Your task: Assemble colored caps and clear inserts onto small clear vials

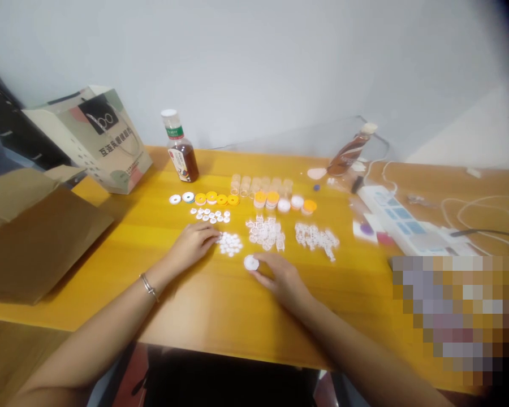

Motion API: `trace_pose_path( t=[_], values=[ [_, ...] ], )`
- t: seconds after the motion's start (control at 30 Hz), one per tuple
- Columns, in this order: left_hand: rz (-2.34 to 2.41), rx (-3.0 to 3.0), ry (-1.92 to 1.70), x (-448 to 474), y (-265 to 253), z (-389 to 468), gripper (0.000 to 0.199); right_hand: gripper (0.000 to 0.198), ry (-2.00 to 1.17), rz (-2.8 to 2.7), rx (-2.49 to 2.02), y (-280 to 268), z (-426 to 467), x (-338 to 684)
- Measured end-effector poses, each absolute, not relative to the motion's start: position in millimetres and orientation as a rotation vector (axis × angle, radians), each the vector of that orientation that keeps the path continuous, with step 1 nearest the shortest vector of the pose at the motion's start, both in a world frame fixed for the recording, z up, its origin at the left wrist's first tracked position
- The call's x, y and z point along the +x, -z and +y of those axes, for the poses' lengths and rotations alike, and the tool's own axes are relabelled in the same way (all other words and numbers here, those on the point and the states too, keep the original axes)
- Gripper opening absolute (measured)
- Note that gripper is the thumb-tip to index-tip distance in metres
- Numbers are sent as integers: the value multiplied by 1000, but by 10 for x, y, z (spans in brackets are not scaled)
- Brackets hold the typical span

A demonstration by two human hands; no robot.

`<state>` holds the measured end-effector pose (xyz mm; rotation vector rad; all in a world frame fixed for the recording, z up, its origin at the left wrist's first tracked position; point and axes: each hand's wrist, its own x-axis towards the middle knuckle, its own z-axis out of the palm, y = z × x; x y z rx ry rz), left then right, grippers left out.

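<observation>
My right hand (282,277) pinches a small round white piece with a raised centre (251,263) between thumb and fingers, just above the table. My left hand (194,244) has its thumb and fingertips together at the left edge of a cluster of small white pieces (230,244); whether a piece is between them is hidden. Beyond the hands lie loose white discs (212,216) in rough rows. To the right are a heap of clear-white openwork plastic pieces (266,233) and a second such heap (316,237).
Behind stand a row of yellow and white round caps (221,199), more orange-topped caps (272,199) and several clear cups (262,185). A bottle of dark liquid (182,152), a paper bag (106,135) and a cardboard box (38,232) are left; a power strip (401,217) and brown bottle (350,150) right.
</observation>
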<state>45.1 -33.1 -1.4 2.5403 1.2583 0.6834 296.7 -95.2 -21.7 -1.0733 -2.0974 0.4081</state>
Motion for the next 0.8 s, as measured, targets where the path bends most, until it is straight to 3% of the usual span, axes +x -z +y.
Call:
trace_pose_path(
  t=[0.4,0.8],
  values=[
    [1332,2441,-577,471,-43,-385,12,30,-478,-2123,-1191,180,-913,2953],
    [1524,2770,-365,491,-55,-424,17,21,-497,-2131,-1193,172,-907,2939]
  ],
)
